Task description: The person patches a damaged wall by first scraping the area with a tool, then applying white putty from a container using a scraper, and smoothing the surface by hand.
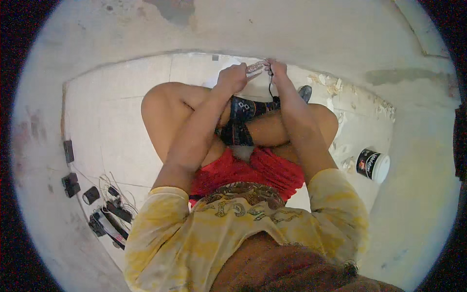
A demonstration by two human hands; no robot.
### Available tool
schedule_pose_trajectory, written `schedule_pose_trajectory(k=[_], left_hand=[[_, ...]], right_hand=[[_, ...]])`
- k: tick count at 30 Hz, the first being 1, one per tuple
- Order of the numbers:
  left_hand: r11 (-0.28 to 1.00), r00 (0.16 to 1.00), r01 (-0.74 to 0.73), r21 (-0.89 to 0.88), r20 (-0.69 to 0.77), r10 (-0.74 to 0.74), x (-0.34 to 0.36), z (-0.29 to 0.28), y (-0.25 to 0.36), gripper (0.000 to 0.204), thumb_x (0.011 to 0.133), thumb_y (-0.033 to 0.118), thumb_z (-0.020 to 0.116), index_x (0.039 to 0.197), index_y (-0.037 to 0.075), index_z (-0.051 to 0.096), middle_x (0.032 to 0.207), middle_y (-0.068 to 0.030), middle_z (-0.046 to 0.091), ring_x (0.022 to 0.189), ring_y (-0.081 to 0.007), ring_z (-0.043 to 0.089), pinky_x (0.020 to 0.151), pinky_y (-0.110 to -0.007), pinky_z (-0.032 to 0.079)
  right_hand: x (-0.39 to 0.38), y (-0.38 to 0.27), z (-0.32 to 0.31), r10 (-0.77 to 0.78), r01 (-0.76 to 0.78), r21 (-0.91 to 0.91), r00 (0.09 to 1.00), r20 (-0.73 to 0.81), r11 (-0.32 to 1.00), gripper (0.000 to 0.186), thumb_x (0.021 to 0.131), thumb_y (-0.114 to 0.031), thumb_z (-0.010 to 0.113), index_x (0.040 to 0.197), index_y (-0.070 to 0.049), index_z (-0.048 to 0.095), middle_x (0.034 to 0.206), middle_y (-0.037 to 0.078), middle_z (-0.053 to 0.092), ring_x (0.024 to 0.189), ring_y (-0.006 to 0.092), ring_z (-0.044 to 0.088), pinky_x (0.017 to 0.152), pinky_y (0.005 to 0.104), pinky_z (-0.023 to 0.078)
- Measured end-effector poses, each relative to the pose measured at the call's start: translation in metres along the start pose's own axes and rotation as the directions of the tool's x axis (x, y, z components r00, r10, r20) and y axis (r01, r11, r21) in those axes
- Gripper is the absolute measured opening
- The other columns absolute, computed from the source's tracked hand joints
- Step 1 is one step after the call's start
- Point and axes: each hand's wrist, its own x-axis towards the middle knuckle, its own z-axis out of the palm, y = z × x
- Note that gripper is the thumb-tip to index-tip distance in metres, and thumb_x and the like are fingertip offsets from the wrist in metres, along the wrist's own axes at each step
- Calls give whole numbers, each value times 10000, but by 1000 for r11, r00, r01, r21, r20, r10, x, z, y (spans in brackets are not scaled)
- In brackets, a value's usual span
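My left hand (232, 78) is closed on a short, pale, speckled object (255, 67) held out over my crossed legs, near the foot of the wall; its exact kind I cannot make out. My right hand (276, 69) has its fingers closed at the object's far end. A thin black cord (270, 90) hangs below my right hand toward my dark patterned sock (253, 108). A grey shoe (304, 93) shows beside my right forearm.
The wall (228, 29) is close ahead, above tiled floor (112, 121) with flaking patches along its right. A white bucket (372, 165) with a dark label stands right. At the left lie tangled cables (112, 190), black boxes (70, 184) and a long grey-black device (107, 224).
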Motion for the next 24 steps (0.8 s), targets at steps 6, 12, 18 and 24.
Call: schedule_pose_trajectory(k=[6,12,18,24], left_hand=[[999,999,39,21,-34,-38,1,10,-16,224,898,210,547,1054,49,550,981,-215,665,942,-399,651,798,-513,518],[996,998,7,87,-67,-1,-10,3,-23,221,888,215,555,1039,53,556,972,-219,667,932,-393,658,792,-503,525],[993,998,30,116,-63,-23,-16,7,-30,221,893,219,548,1045,60,557,969,-215,668,922,-394,659,771,-507,527],[990,998,33,137,-61,-25,-11,7,-23,197,907,188,516,1042,54,570,962,-213,674,919,-393,663,769,-512,529]], right_hand=[[-22,-10,19,20,-17,117,1000,-19,993,142,864,-129,609,936,-15,655,719,72,637,527,127,545,420,244,350],[-27,9,40,-29,34,-27,986,166,999,168,885,-189,651,805,-49,604,627,55,568,471,128,520,392,264,339],[11,31,45,-78,84,-128,996,48,988,207,873,-209,678,776,-36,619,652,63,614,462,126,516,382,276,330],[2,15,39,-160,161,59,987,-21,985,183,863,-182,660,761,-34,623,667,55,636,462,106,507,375,264,316]])
